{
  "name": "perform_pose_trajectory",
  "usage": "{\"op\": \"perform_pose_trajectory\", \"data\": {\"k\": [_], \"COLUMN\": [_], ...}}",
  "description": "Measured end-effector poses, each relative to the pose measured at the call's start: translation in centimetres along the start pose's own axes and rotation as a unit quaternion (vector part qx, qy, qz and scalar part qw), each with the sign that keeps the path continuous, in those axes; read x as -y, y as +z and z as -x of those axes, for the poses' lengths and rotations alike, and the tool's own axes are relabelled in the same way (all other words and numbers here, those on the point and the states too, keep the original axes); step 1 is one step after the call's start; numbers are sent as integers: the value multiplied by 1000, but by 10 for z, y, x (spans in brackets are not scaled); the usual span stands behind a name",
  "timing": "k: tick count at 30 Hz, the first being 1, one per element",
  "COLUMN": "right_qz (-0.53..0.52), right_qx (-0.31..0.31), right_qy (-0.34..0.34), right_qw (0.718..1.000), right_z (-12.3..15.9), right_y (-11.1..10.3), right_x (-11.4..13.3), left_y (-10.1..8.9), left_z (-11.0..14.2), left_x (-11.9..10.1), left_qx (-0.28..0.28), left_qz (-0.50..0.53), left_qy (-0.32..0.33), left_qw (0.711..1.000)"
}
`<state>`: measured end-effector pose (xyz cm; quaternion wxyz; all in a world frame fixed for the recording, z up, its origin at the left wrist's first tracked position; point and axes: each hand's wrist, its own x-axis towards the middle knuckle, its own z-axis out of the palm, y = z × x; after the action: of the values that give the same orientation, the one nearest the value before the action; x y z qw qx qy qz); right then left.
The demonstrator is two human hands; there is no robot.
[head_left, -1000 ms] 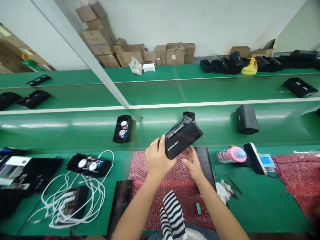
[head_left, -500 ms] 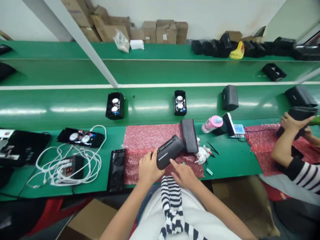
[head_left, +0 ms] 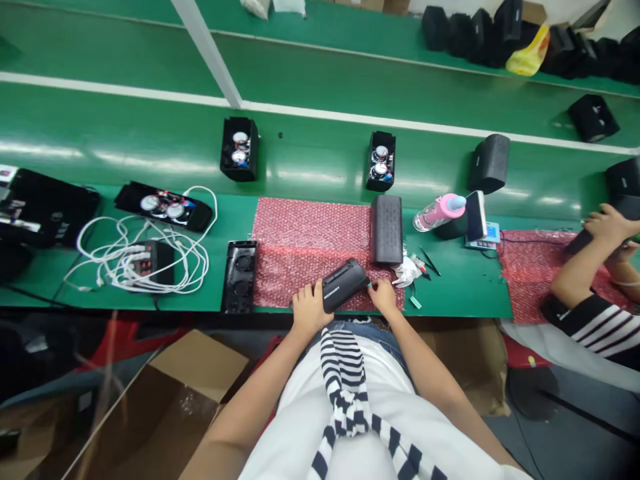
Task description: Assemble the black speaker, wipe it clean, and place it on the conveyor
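Fingers of the left hand [head_left: 310,308] curl round the near end of a black speaker body [head_left: 345,285], a rounded matte plastic shell with white lettering on its side, lying tilted on the front edge of a red bubble-wrap mat [head_left: 310,250] whose surface is pimpled and glossy; the right hand [head_left: 384,295] rests with loosely bent fingers against the shell's far end, touching it rather than gripping, so the shell sits between both hands just above the person's lap. Beside it on the mat lies a flat oblong black grille panel [head_left: 387,229] with a fine perforated texture, and just left of the mat an open black housing half [head_left: 240,275]. Further left a tangle of white cables [head_left: 145,250] loops over a dark box on the smooth green bench [head_left: 460,293]. On the shiny green conveyor belt [head_left: 310,167] stand two open speaker housings [head_left: 240,149] showing round metal drivers. A pink bottle [head_left: 440,212] lies near the grille panel. At the right edge a co-worker's hand [head_left: 607,225] grasps another black housing
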<state>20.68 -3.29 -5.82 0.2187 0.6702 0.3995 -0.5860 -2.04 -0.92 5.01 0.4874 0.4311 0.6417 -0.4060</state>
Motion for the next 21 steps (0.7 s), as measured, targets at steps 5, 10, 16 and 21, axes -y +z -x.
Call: {"op": "perform_pose_trajectory", "data": {"k": [5,10,16,21], "right_qz": [-70,-106,-82,-46], "right_qx": [-40,9,45,-5], "right_qy": [-11,-136,-240,-254], "right_qw": [997,985,966,966], "right_z": [15,61,72,72], "right_y": [-10,-16,-3,13], "right_x": [13,49,77,84], "left_y": [1,0,1,2], "left_z": [5,9,11,10], "left_x": [-5,-9,-10,-8], "left_qx": [-2,-5,-5,-17], "left_qz": [1,10,24,27], "left_qy": [-5,-9,-6,-5], "left_qw": [1000,1000,1000,999]}}
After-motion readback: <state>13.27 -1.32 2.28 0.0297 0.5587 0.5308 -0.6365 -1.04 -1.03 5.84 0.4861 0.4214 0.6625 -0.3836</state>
